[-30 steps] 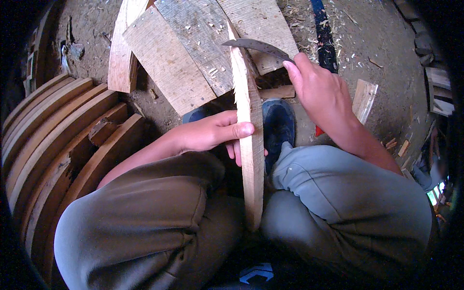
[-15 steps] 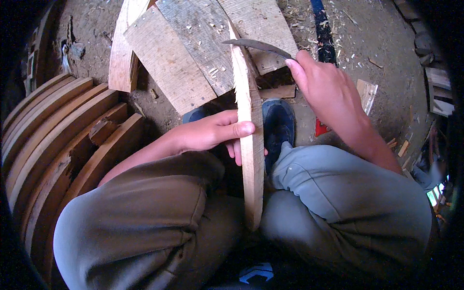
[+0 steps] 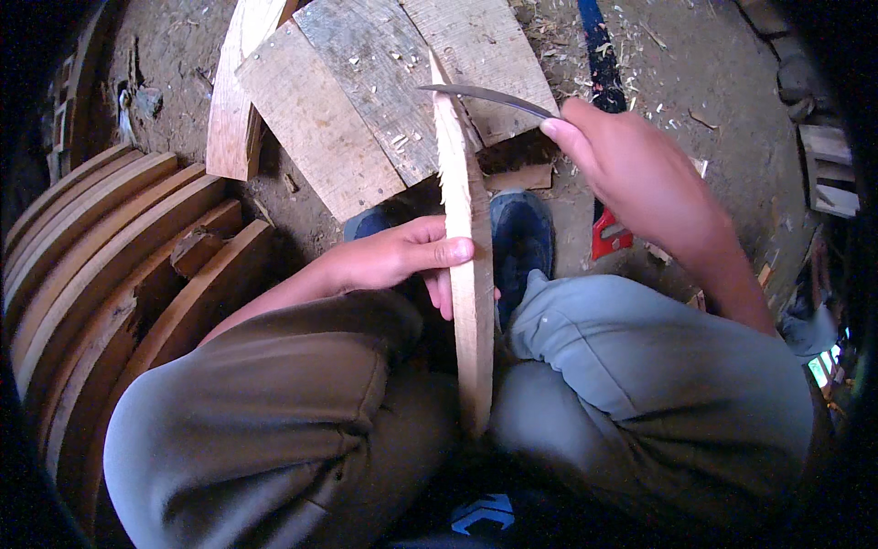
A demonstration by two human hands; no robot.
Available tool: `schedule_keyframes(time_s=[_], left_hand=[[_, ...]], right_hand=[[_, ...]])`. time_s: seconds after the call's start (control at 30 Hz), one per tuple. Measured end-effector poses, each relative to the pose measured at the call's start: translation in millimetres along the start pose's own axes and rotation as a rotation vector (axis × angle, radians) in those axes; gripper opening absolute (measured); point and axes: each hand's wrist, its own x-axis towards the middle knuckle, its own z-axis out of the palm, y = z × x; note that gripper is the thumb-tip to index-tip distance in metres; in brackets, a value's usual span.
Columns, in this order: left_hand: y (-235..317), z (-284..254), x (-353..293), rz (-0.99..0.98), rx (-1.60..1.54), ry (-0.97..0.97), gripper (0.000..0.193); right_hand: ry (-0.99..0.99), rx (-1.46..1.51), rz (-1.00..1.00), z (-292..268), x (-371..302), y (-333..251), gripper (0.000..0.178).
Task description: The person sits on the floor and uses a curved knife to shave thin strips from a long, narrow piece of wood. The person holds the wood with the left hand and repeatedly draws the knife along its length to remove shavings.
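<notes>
A slim, slightly curved piece of pale wood stands lengthwise between my knees, its far end over a platform of nailed boards. My left hand is closed around its middle, thumb on the upper face and fingers beneath. Rough, splintered fibres run along its left edge beyond the thumb. My right hand grips a curved knife, whose handle is hidden inside the fist. The dark blade lies across the wood near the far tip, pointing left.
Several curved wooden pieces are stacked at my left. A thick wooden beam lies beside the boards. On the dirt floor at the right rests a saw with a red handle. Wood shavings are scattered about, and my shoes flank the wood.
The knife has shifted slightly down and toward me near the wood's tip, and my right forearm has dropped a little. My left hand keeps its hold.
</notes>
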Motion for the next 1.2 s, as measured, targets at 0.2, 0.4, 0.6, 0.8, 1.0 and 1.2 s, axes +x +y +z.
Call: schedule_keyframes(time_s=[0.2,0.4,0.6,0.8,1.0,1.2], left_hand=[[3,5,8,-0.027,0.007,0.025,0.04],[3,2,0,-0.076,0.044,0.094,0.036],[5,5,5,-0.083,0.085,0.117,0.033],[7,7,9,-0.085,0.106,0.153,0.037],[3,5,13,-0.093,0.086,0.157,0.04],[6,3,12,-0.129,0.101,0.135,0.038]], right_hand=[[-0.161,0.205,0.064,-28,-9,3,0.036],[-0.169,0.121,-0.064,-60,-24,14,0.038],[0.109,0.149,0.113,-51,-2,18,0.041],[0.036,0.316,0.0,-12,23,28,0.042],[0.061,0.206,-0.199,10,26,41,0.035],[-0.015,0.249,-0.086,2,26,31,0.037]])
